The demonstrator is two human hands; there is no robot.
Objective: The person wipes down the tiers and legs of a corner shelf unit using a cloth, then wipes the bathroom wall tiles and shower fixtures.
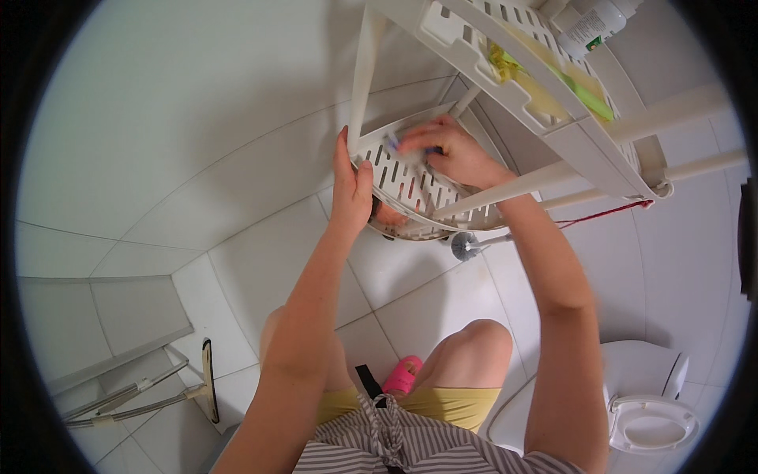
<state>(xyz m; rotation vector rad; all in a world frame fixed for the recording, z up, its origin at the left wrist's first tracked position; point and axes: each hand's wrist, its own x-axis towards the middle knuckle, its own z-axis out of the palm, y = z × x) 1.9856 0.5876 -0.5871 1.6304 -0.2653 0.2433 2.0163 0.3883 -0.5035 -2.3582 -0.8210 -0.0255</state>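
My left hand [353,183] is braced against the front left rim of a white slotted plastic corner shelf [408,178], beside its upright post, with the thumb over the edge. Over the same shelf, my right hand [450,151] reaches in behind another post, its fingers curled on a blurred blue and whitish thing [395,142] that I cannot name. Through the slots, something orange-pink [391,214] shows on the tier below. The upper tier [568,133] holds a bright green item [586,98] and something yellow.
A white bottle [595,26] stands at the top right. A toilet brush [465,246] hangs by the rack, near a red cord [604,214]. A white toilet [651,423] is at the lower right, a floor squeegee [208,379] at the lower left. Tiled walls enclose the corner.
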